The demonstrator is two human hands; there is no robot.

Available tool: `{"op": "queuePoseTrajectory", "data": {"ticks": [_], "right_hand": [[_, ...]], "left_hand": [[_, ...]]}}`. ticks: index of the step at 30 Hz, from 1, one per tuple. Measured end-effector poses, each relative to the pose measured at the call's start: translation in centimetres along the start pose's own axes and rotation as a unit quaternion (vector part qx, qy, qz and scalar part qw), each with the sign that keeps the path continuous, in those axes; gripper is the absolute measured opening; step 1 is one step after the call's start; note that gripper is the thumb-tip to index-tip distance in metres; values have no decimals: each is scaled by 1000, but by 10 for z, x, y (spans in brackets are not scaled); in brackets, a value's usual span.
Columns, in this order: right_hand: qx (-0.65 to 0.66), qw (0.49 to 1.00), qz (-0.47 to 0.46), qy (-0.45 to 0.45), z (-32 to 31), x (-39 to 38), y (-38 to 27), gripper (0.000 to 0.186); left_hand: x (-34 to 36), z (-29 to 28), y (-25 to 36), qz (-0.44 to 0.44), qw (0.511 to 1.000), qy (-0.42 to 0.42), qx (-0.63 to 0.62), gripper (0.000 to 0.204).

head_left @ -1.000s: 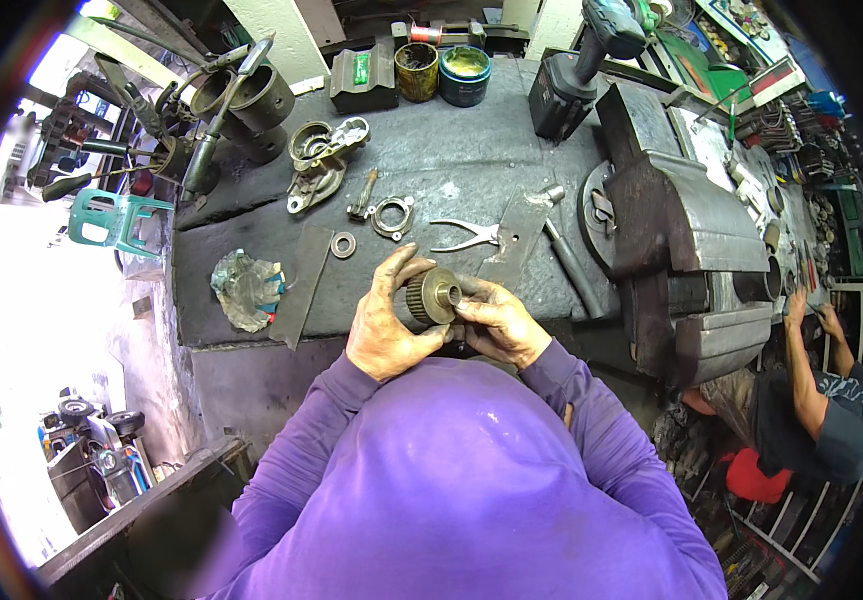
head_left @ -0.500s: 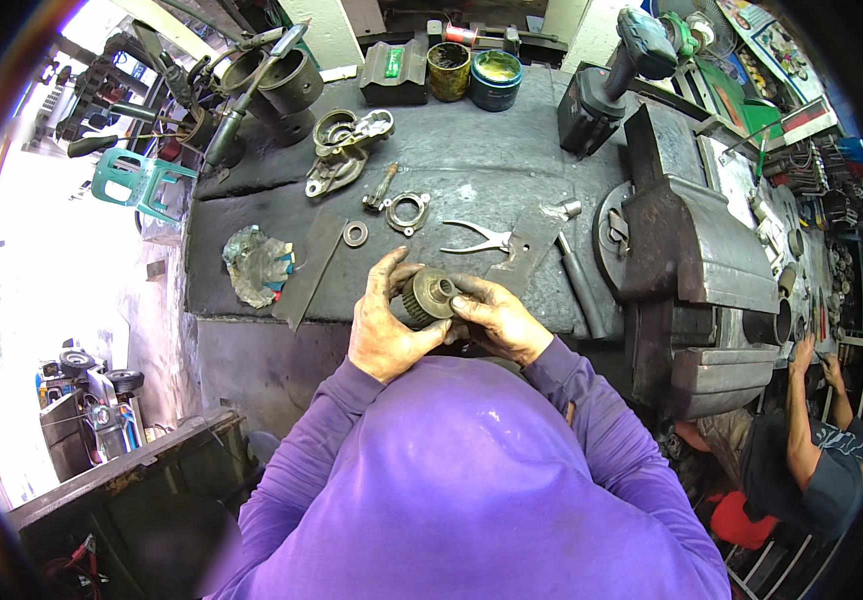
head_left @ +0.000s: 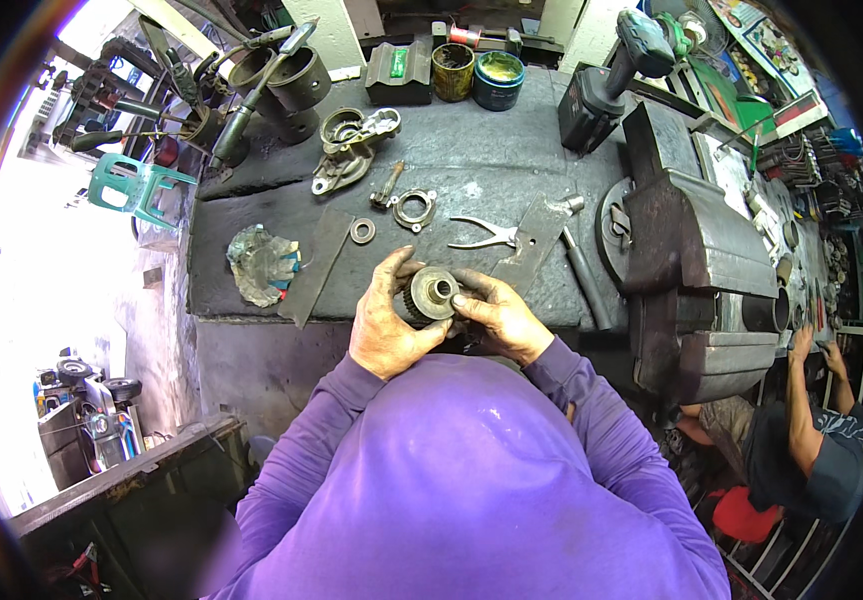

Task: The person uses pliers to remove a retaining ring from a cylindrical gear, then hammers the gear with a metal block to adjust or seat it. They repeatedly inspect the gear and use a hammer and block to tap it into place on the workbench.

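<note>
My left hand (head_left: 386, 325) and my right hand (head_left: 501, 312) are both closed round a greasy metal gear (head_left: 429, 277) with a toothed rim and a hollow hub. They hold it above the workbench's near edge. The left fingers wrap its left side, while my right thumb presses near the hub. Beyond the gear lie a small bearing ring (head_left: 362, 241), an eared metal ring (head_left: 428, 208), a short toothed shaft (head_left: 387, 188) and a cast metal housing (head_left: 345, 172). Pliers (head_left: 491, 237) rest right of these, beside a flat metal plate (head_left: 534, 250).
A large bench vise (head_left: 706, 245) stands at right, with a cordless power tool (head_left: 596, 100) behind it. A dark rod (head_left: 583, 275), a flat bar (head_left: 317, 265) and a crumpled rag (head_left: 259, 262) lie on the bench (head_left: 511, 150). At far right a person (head_left: 806, 440) works nearby.
The gear has tilted so its hub end faces upward more. Both hands keep their grip in nearly the same place. The view has shifted slightly.
</note>
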State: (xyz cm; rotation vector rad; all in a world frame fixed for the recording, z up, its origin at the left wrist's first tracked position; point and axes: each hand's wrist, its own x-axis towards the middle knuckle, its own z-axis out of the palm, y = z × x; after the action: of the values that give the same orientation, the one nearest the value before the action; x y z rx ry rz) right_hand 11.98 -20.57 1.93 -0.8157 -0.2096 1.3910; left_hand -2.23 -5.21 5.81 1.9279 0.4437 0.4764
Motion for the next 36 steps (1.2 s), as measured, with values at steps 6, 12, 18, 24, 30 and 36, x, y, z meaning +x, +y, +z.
{"op": "queuePoseTrajectory", "data": {"ticks": [6, 12, 18, 24, 30, 36], "right_hand": [[1, 1000, -17, 11, 7, 1, 7, 71], [2, 999, -42, 10, 8, -1, 14, 70], [-17, 997, -67, 29, 10, -3, 17, 66], [-34, 995, -86, 41, 13, -5, 16, 65], [-37, 993, -104, 36, 14, -7, 14, 66], [-26, 993, -99, 53, 15, -4, 13, 65]], "left_hand": [[-2, -8, -5, 26, 1000, -12, 3, 99], [-2, -12, -6, 39, 999, -25, 11, 97], [0, -13, -8, 60, 997, -40, 37, 97], [3, -12, -11, 91, 993, -51, 47, 94], [6, -10, -12, 113, 991, -50, 47, 90], [9, -10, -13, 128, 989, -47, 54, 90]]}}
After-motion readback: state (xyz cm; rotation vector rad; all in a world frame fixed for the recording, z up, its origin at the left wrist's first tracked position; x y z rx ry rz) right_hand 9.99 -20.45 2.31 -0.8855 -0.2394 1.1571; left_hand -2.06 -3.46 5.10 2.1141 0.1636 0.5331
